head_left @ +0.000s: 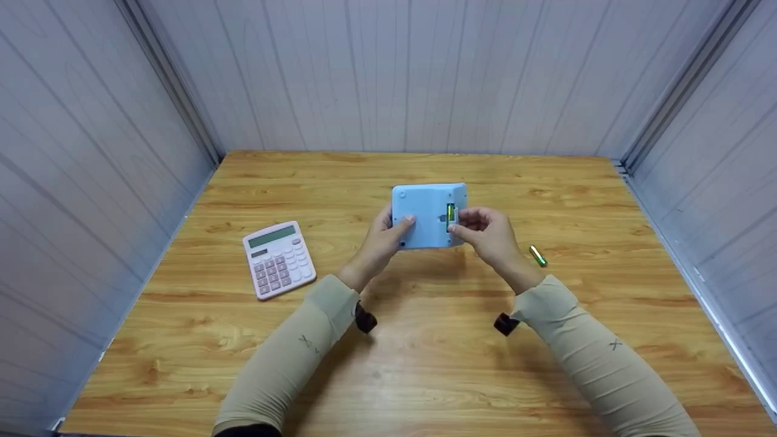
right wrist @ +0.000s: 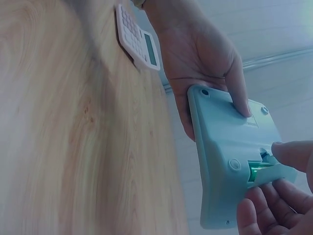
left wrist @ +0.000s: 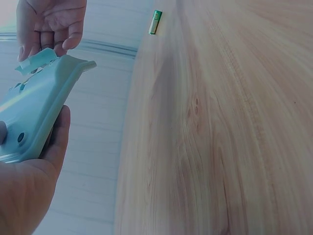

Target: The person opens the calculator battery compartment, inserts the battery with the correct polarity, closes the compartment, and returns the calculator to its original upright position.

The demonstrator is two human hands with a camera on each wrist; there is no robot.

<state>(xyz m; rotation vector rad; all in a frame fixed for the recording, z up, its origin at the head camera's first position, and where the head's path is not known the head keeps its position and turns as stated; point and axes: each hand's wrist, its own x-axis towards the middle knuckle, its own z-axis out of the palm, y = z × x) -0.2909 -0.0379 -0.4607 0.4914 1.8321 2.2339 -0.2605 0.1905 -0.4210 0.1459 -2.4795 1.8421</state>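
A light blue calculator (head_left: 423,203) is held above the table with its back facing up. My left hand (head_left: 377,244) grips its left edge, thumb on the back and fingers underneath. At the right side the battery compartment is uncovered, and a green battery (head_left: 450,212) lies in it. My right hand (head_left: 493,235) pinches the small blue battery cover (right wrist: 271,173) between thumb and fingers. In the right wrist view the cover stands tilted at the compartment, partly hiding the battery. The left wrist view also has the cover (left wrist: 37,61) raised off the calculator's back.
A pink and white calculator (head_left: 280,261) lies face up on the wooden table (head_left: 425,364), left of my hands. Another green battery (head_left: 538,255) lies on the table beyond my right wrist. Pale panel walls (head_left: 376,73) enclose the back and both sides.
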